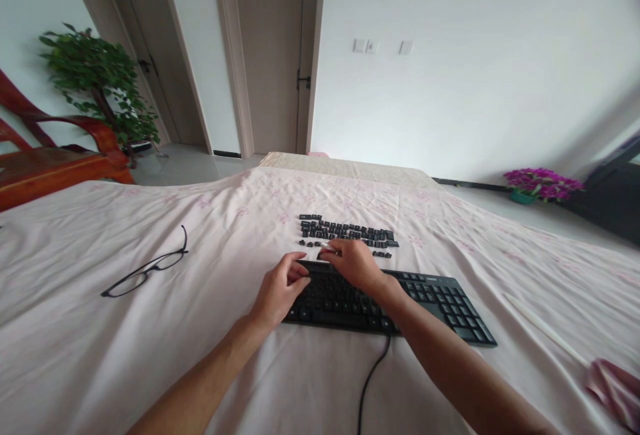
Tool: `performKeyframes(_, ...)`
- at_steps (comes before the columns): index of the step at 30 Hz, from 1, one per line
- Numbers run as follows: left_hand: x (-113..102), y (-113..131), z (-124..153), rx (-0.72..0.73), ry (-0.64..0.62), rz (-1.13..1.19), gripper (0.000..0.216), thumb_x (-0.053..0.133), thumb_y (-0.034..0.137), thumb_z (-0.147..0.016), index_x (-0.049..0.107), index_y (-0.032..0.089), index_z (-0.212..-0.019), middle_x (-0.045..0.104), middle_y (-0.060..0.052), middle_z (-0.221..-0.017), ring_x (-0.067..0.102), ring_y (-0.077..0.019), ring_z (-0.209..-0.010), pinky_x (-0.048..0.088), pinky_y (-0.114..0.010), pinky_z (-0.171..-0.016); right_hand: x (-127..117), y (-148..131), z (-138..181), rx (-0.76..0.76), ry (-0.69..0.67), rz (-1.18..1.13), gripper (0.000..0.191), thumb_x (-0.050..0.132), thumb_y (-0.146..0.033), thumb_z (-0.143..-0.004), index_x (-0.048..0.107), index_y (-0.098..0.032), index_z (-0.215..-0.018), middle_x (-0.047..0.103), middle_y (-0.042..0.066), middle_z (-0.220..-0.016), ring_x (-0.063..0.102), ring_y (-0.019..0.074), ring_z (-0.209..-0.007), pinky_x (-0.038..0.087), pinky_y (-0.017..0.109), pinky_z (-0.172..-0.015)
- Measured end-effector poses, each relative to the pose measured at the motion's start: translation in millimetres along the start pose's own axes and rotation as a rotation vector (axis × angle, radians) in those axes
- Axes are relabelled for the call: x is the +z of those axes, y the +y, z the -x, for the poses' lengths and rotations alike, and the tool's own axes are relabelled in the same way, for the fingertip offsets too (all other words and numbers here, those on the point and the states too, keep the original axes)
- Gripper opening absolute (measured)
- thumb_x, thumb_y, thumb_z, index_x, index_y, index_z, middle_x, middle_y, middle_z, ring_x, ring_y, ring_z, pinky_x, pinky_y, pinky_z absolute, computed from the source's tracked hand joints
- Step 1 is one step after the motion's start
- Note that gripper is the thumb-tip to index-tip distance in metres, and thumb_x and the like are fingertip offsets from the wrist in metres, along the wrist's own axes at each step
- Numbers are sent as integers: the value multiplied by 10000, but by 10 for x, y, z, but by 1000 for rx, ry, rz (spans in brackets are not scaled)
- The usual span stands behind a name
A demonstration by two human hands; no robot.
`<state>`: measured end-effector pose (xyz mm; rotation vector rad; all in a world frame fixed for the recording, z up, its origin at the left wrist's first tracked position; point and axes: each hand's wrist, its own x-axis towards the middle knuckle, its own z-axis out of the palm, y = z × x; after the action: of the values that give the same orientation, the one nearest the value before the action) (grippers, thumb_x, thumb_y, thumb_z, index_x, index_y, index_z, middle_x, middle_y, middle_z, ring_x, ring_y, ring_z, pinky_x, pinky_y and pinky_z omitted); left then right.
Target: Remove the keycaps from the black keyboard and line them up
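Cloth (pixel 100 355) leaves room left and right of one black keyboard (pixel 320 318), long side running left to right, number keys at the right end. Left hand (pixel 277 291), half curled, is at its left end; right hand (pixel 357 261), grip narrow, is over its far edge. I cannot tell what either holds. Loose keys (pixel 383 235) beyond are too tiny to count.

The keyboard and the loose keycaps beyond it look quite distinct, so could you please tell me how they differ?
The keyboard is one long, wide piece, while the loose keycaps are small, separate pieces set out in rough rows. The keyboard has a cable at its near edge; the loose keycaps have none. The keyboard lies nearer the person than the loose keycaps. Both are black and lie on the pale cloth.
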<state>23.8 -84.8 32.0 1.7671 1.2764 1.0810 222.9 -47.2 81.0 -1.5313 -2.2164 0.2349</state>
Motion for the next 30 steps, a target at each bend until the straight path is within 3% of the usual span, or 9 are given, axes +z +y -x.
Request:
performKeyframes(5,-57,-145,-139,113,147,-259,295,573,178,-794,611,240,-1081,640,-33,-1089,565,-206,-1063,426,-368,-967,-66,428,-702,250,50,71,189,593,-351,-830,729,-262,-928,718,18,-859,630,182,-805,386,231,-642)
performKeyframes(10,-93,-309,-164,38,136,-258,278,534,218,-831,607,217,-1099,635,-45,-1116,563,-209,-1086,418,-383,-989,64,655,-1114,332,-6,125,185,614,-337,-808,746,-261,-915,720,40,-908,633,196,-856,402,239,-659)
performKeyframes(21,-89,-323,-177,4,127,-249,256,520,226,-836,622,234,-1070,645,-30,-1095,577,-199,-1059,432,-364,-964,357,805,-1389,369,-79,150,196,625,-307,-787,756,-256,-922,720,64,-942,631,215,-924,418,257,-715)
performKeyframes(30,-83,-336,-171,0,134,-256,258,521,223,-837,621,245,-1074,646,-21,-1101,575,-199,-1064,430,-362,-963,264,693,-1333,332,-75,139,227,570,-314,-855,742,-188,-934,709,106,-963,630,234,-927,419,266,-725)
